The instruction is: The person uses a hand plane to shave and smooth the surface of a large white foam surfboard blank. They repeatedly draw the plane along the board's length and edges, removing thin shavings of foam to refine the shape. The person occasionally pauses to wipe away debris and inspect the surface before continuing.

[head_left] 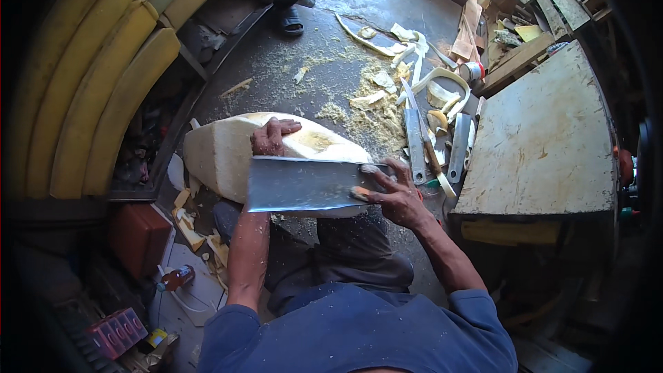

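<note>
A pale, carved foam piece (214, 159) lies across my lap. My left hand (275, 135) grips its upper part with bent fingers, its palm and wrist hidden behind a long grey flat board or blade (300, 183). My right hand (390, 190) holds that flat tool by its right end, fingers wrapped on it, over the front of the foam. Fine crumbs speckle the tool and my forearms. A long knife (421, 128) and grey flat tools (457, 152) lie on the floor to the right of the foam.
Foam scraps and shavings (373, 100) litter the floor ahead. Curved yellow foam pieces (117, 97) line the left. A worn board-topped stand (535, 152) is at the right, with wood offcuts (518, 34) behind it. Another person's sandalled foot (290, 21) is at the top. A red box (135, 238) sits lower left.
</note>
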Demonstrator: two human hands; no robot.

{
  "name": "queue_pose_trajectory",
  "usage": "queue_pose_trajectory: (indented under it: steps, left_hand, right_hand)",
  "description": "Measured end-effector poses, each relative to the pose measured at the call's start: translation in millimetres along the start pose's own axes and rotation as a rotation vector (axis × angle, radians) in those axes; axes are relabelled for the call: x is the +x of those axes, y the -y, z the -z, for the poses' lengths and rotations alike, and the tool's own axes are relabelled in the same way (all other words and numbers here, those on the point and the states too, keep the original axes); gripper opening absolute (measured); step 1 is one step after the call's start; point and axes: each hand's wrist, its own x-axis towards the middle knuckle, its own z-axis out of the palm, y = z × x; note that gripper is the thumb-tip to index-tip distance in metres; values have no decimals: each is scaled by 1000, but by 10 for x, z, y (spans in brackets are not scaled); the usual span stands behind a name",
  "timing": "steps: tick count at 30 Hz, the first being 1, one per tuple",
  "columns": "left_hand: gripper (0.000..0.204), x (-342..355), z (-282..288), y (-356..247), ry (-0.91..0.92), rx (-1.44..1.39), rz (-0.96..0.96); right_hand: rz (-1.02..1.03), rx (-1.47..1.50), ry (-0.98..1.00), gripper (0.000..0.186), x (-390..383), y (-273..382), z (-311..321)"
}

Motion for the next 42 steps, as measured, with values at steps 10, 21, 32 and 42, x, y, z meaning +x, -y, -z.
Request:
queue_pose_trajectory:
  steps: [10, 21, 32, 42]
  left_hand:
    - [47, -37, 170, 181, 63, 129, -245]
    - [58, 6, 289, 402, 1, 221, -215]
    - [65, 106, 279, 398, 17, 201, -121]
    - [63, 298, 300, 452, 16, 190, -66]
  right_hand:
    - [150, 178, 21, 70, 83, -207, -34]
    - [11, 231, 116, 71, -228, -710, -118]
    - [-95, 232, 107, 77, -393, -1038, -163]
    - [-105, 227, 69, 77, -86, -538, -3]
